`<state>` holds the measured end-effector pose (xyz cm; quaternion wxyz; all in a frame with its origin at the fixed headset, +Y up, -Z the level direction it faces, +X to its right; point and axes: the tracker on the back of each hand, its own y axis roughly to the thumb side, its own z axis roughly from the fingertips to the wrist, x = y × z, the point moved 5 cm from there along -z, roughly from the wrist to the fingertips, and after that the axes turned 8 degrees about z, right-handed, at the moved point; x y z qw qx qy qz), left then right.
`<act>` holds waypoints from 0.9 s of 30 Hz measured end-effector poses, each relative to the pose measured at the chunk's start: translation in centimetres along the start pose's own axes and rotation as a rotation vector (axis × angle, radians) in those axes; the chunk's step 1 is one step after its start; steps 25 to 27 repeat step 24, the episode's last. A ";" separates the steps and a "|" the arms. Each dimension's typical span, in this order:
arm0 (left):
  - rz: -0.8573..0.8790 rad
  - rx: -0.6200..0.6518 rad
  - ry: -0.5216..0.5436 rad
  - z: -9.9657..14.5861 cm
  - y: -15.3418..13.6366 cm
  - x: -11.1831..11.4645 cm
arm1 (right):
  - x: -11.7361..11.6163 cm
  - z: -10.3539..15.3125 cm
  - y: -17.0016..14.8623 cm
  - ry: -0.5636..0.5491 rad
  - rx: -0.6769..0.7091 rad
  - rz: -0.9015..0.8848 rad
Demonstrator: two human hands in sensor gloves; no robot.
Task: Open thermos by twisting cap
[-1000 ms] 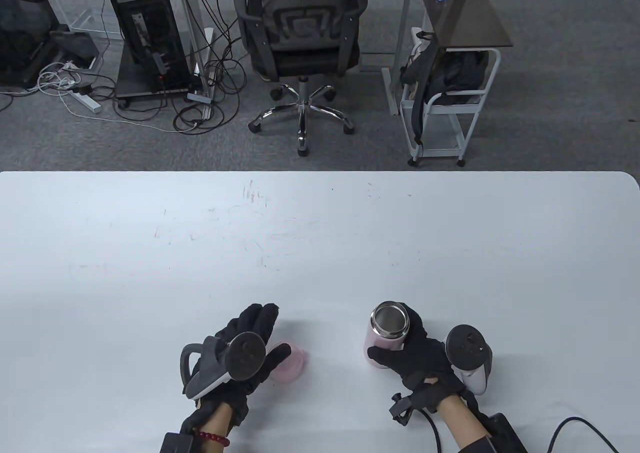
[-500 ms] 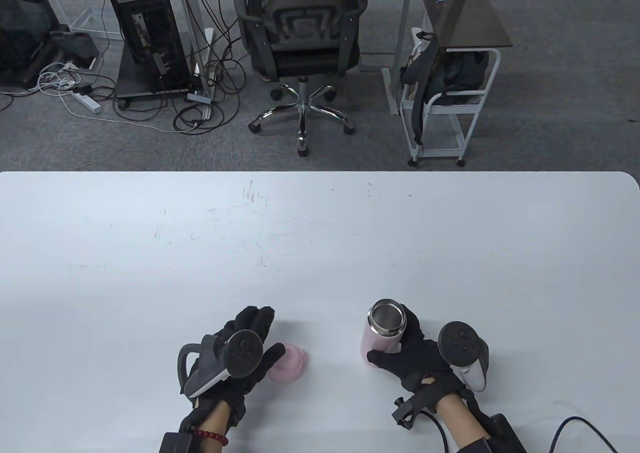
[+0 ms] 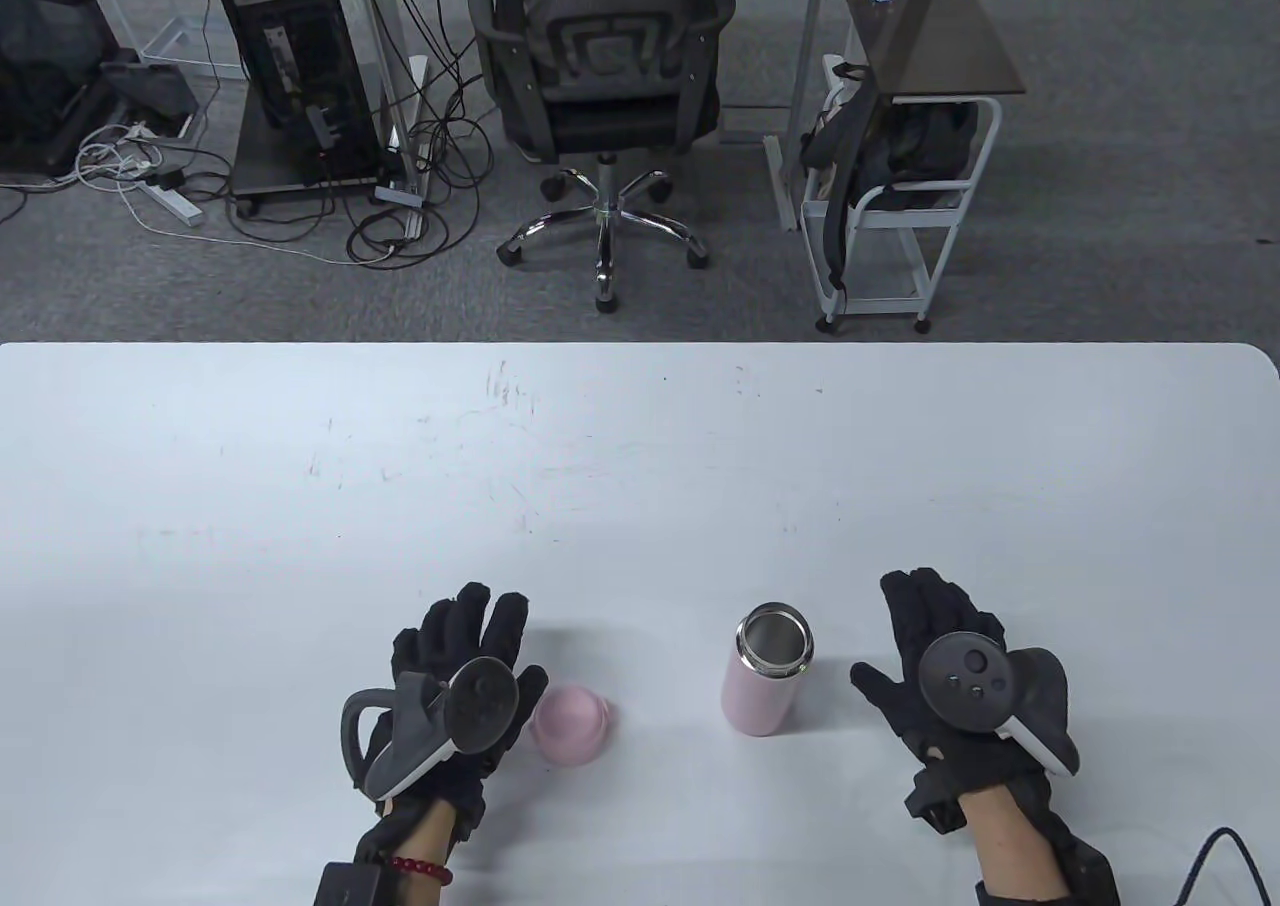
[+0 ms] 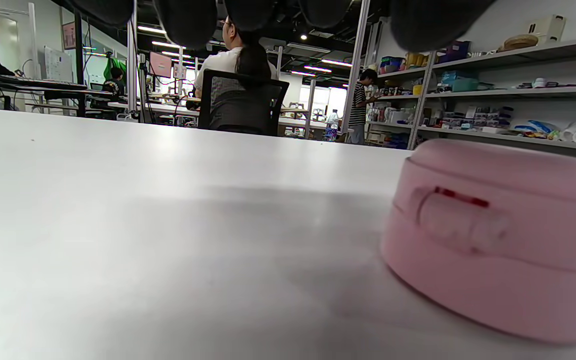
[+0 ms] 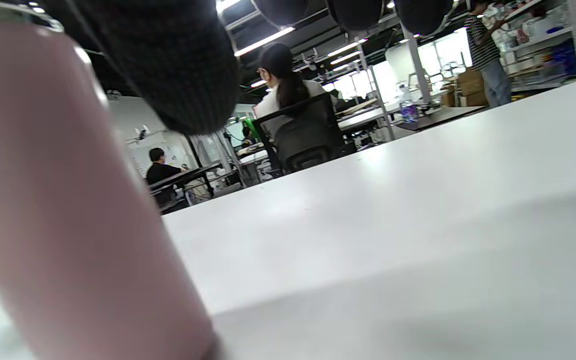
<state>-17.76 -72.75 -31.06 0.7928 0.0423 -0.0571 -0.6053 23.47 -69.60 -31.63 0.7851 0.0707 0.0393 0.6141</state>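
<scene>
1. Right hand (image 3: 935,681) lies open and flat beside the thermos (image 3: 762,684), fingers spread and pointing away from the person, holding nothing. Half a second ago it was wrapped around the thermos body; now there is a clear gap between glove and thermos.
2. Left hand (image 3: 460,671) is also open, palm down, fingers spread, gripping nothing. Its thumb side sits just beside the cap (image 3: 570,724); whether it touches the cap cannot be told. A moment earlier its fingers reached partly over the cap, and they have since drawn back.
3. Standing upright on the white worktop (image 3: 640,466), near the person's edge, the pink thermos shows its steel mouth open to the camera. The right wrist view shows its pink wall close up, unheld.
4. Resting on the worktop to the left of the thermos and well apart from it is the cap, a rounded pink piece. The left wrist view shows it sitting flat, with a small red mark on its side.
5. Judging by this layout, the task looks finished: the cap is off, both parts are set down, and both hands have let go.
</scene>
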 end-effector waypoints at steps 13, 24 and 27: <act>-0.002 0.023 0.016 0.2 0.6 -0.6 | 0.1 0.2 0.9 -0.056 0.023 0.033; -0.016 0.018 -0.006 0.1 0.3 -0.4 | -0.1 0.3 1.7 -0.045 0.059 0.055; -0.016 0.018 -0.006 0.1 0.3 -0.4 | -0.1 0.3 1.7 -0.045 0.059 0.055</act>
